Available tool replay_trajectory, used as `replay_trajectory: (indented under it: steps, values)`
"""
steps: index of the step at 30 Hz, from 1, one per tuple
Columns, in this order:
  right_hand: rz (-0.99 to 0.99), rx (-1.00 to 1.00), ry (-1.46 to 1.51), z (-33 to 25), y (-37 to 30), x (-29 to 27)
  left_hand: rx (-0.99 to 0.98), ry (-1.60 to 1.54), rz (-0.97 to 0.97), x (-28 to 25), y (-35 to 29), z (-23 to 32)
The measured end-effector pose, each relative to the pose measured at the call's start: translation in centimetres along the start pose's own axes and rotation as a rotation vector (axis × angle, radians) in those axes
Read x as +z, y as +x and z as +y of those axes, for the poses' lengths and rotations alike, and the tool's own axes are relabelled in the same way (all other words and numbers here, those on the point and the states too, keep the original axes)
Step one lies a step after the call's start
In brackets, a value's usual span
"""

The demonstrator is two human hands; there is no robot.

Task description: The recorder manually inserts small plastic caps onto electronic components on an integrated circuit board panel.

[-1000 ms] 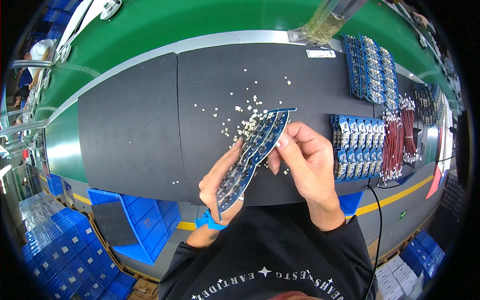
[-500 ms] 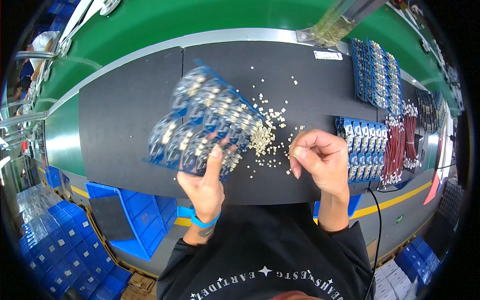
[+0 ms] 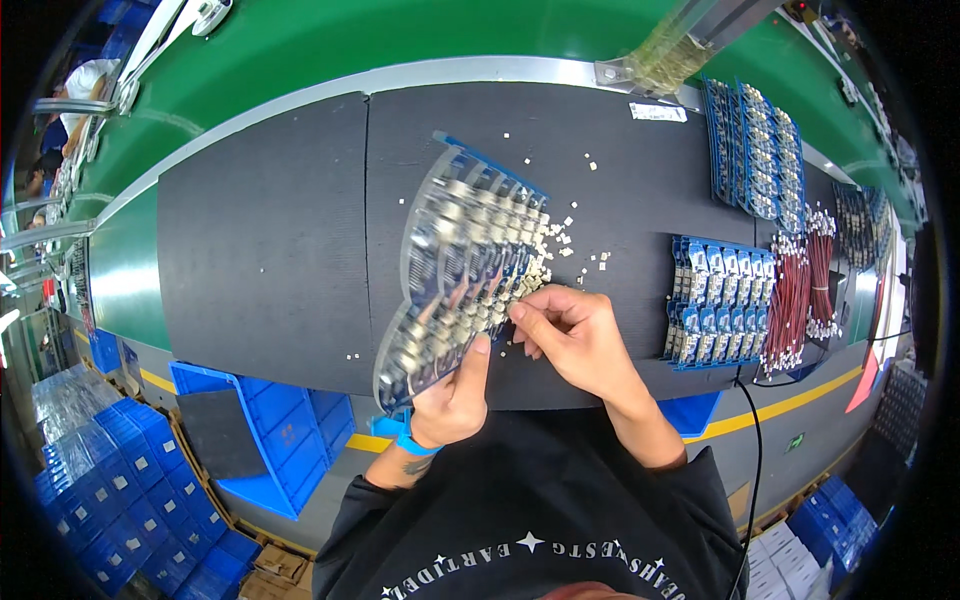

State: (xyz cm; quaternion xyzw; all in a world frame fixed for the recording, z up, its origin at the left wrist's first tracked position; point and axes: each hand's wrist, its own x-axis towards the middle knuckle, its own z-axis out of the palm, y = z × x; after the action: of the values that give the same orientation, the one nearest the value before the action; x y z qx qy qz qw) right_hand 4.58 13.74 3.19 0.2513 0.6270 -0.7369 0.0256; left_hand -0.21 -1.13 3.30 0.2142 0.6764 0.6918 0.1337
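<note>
My left hand (image 3: pixel 455 400) grips the near edge of a blue circuit board panel (image 3: pixel 425 265), its thumb on top. The panel is tilted and slightly blurred, with rows of pale connectors across it. My right hand (image 3: pixel 580 340) is closed in a pinch at the panel's lower right edge, close to the left thumb. Whatever is between its fingertips is too small to make out. Small cream connectors (image 3: pixel 565 240) lie loose on the black mat, and the panel partly covers their pile.
To the right stand blue board stacks (image 3: pixel 718 305), with bundles of red wires (image 3: pixel 786 310) beside them. More boards (image 3: pixel 755 150) stand at the far right. A metal post (image 3: pixel 690 45) rises at the back edge. Blue bins (image 3: pixel 270 440) sit below the black mat (image 3: pixel 270 240).
The panel has swung round and shifted right over the connector pile with my left hand. My right hand has moved left, from beside the pile to the panel's edge, still pinched.
</note>
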Motion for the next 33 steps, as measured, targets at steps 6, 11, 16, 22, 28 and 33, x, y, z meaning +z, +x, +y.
replay_trajectory:
  steps: [6,11,16,22,28,33]
  values:
    - [0.102,-0.105,-0.349,-1.0,-1.0,-0.5,0.043,0.236,0.1,0.5,-0.1,-0.9]
    - [0.179,-0.28,-0.211,-0.8,-0.1,0.3,0.018,0.136,0.031,0.3,0.1,-0.9]
    - [0.062,-0.063,0.083,-0.7,0.2,1.3,0.066,0.241,0.044,0.7,-0.3,-1.4]
    - [0.128,-0.075,-0.102,-0.4,-0.2,0.1,0.193,0.592,0.051,0.2,0.2,-1.6]
    - [0.064,-0.201,0.051,-0.9,0.1,1.4,0.128,0.315,-0.017,0.5,0.6,-1.5]
    - [-0.037,-0.051,0.112,-1.8,0.2,1.4,0.104,0.274,0.06,0.8,0.8,-1.7]
